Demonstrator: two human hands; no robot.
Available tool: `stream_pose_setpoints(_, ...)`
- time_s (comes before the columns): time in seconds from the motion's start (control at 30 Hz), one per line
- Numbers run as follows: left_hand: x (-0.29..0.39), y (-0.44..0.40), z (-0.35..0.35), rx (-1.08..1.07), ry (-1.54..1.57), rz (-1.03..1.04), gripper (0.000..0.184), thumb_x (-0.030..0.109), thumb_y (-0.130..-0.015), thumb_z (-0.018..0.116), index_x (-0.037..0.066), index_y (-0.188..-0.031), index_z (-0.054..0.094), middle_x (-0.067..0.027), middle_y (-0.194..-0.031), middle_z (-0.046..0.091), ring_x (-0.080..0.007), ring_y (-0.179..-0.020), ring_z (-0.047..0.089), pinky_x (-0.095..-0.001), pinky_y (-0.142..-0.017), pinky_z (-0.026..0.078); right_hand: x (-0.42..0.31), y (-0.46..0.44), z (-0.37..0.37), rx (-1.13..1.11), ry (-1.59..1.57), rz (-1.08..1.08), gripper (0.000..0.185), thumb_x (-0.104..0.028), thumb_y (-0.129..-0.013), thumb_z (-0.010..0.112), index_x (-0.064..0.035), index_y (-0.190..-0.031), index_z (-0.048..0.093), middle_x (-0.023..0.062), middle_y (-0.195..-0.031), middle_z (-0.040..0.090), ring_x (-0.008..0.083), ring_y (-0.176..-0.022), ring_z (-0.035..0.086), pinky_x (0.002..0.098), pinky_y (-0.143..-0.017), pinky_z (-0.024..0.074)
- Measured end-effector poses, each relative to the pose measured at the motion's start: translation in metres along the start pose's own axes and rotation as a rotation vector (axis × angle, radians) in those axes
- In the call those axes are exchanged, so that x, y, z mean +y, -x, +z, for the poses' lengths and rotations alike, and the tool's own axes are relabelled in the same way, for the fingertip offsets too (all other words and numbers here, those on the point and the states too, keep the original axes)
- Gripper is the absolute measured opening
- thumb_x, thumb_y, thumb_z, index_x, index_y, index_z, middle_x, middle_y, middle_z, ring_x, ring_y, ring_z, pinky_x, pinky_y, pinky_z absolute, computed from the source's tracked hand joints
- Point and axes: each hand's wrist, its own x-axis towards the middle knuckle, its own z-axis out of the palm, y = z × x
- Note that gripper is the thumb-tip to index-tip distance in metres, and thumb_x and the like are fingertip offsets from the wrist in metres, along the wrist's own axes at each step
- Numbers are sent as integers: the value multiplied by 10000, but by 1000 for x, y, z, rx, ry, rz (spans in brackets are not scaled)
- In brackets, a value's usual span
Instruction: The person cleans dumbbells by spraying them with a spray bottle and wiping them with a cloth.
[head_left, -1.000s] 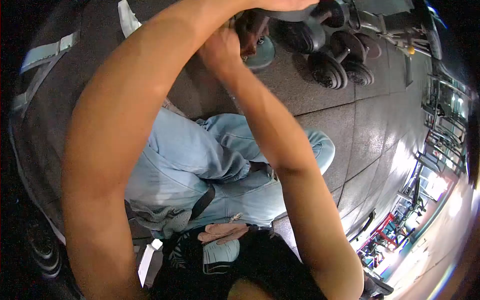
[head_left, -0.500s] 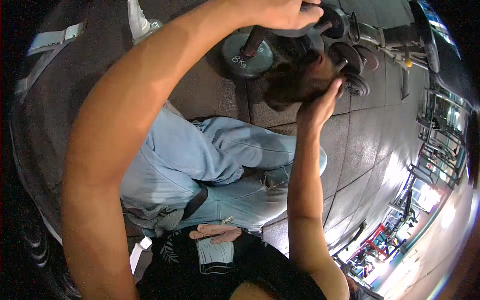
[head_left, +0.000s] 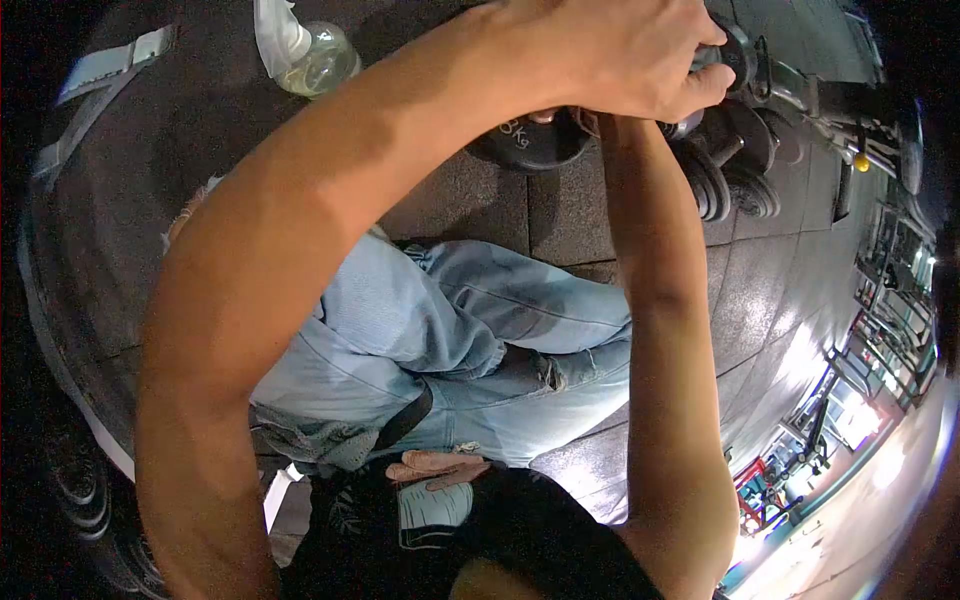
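Note:
My left hand [head_left: 650, 60] is at the top, its fingers bent over the end of a dumbbell that it mostly covers. Below and left of it shows a dark dumbbell plate [head_left: 530, 145] marked in kg. My right hand [head_left: 590, 118] reaches up under my left hand, close to that plate; most of its fingers are hidden, and no cloth can be made out in it. More dark dumbbells [head_left: 705, 180] lie just right of my right wrist.
A clear spray bottle [head_left: 325, 60] with a white top stands at the upper left. My crossed legs in blue jeans [head_left: 480, 300] are on the dark tiled floor [head_left: 750, 280]. A metal frame [head_left: 110, 75] is at the far left, gym machines [head_left: 900, 270] at the right.
My left hand has moved right along the dumbbell end. My right hand, which was out to the right with a dark brown cloth, has come back under my left hand. More of the bottle shows.

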Motion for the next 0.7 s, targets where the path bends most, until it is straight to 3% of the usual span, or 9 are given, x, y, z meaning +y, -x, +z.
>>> stream_pose_setpoints(0.17,-8,-10,-14,-222,192,-119,389,346,-862,611,2,-991,739,-232,-984,707,-367,-928,689,-478,-881,527,-10,8,8,15,-45,121,443,-381,-1027,479,1,-1240,547,114,-1209,584,188,-1033,571,321,-908,495)
stream_pose_setpoints(0.27,-7,-12,-19,-245,96,-183,386,342,-856,617,-1,-985,738,-232,-966,708,-373,-939,686,-467,-888,527,-18,15,15,24,-59,205,440,-382,-1028,476,1,-1230,554,113,-1197,590,186,-1020,572,320,-903,497)
stream_pose_setpoints(0.3,-5,-13,-21,-234,106,-182,386,342,-856,617,-1,-985,738,-232,-966,708,-373,-939,686,-467,-888,527,-23,32,29,157,-74,181,455,-401,-1034,456,13,-1124,622,115,-1053,648,181,-904,596,311,-846,503)
stream_pose_setpoints(0.37,-2,-18,-26,-288,188,-207,390,348,-859,612,1,-986,738,-225,-942,710,-370,-935,687,-460,-883,531,-23,66,41,253,262,-14,516,-415,-1034,448,60,-1049,650,117,-910,669,203,-804,607,332,-810,497)
stream_pose_setpoints(0.43,0,-19,-18,-268,74,-178,400,366,-862,606,13,-994,741,-222,-930,713,-362,-907,696,-461,-870,537,-13,96,73,475,473,-40,580,-442,-1031,421,106,-1150,570,167,-969,662,246,-854,616,344,-788,483)
stream_pose_setpoints(0.5,3,-19,-21,-300,119,-179,408,380,-866,598,25,-1003,744,-220,-923,714,-359,-887,701,-456,-858,544,17,128,92,451,513,-211,535,-355,-1010,478,127,-1242,500,261,-1182,602,350,-1086,578,417,-975,428)
stream_pose_setpoints(0.57,5,-21,-20,-357,128,-203,411,386,-866,596,34,-1018,746,-219,-929,714,-350,-904,701,-447,-872,541,34,147,115,318,817,-600,584,-240,-931,559,137,-1348,403,316,-1379,457,470,-1286,426,485,-1120,296)
stream_pose_setpoints(0.63,5,-18,-13,-369,12,-190,394,381,-870,592,35,-974,750,-207,-913,715,-342,-909,697,-450,-876,532,27,144,114,-9,1123,-665,705,-211,-848,596,127,-1409,337,332,-1446,368,526,-1352,312,554,-1160,207)
stream_pose_setpoints(0.7,8,-14,-16,-324,22,-164,387,382,-871,591,39,-952,749,-200,-894,715,-341,-895,695,-452,-878,526,33,119,118,-34,1199,-639,710,-214,-804,600,110,-1398,384,330,-1454,359,489,-1362,317,561,-1162,197)
